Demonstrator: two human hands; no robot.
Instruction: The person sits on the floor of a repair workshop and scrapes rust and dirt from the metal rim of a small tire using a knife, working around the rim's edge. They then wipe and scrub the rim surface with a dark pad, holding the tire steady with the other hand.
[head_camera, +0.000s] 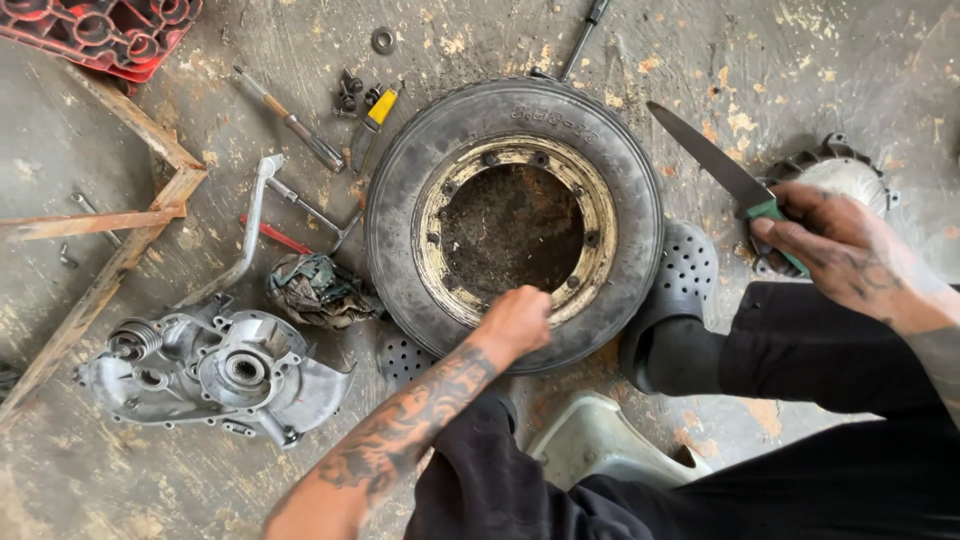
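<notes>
A small black tyre (625, 170) on a worn yellowish rim (440, 225) lies flat on the concrete floor in front of me. My left hand (515, 320) rests closed on the near edge of the rim, where tyre and rim meet. To the right of the tyre, my right hand (835, 245) grips the green handle of a large knife (705, 155). Its dark blade points up and left, close to the tyre's right edge.
A grey metal engine casing (215, 370) lies at lower left beside a dirty rag (315, 290). Screwdrivers, wrenches, nuts and a washer (383, 40) are scattered above. Wooden slats (110, 230) cross the left, and a red crate (110, 30) sits top left. A round metal part (840, 170) lies at right.
</notes>
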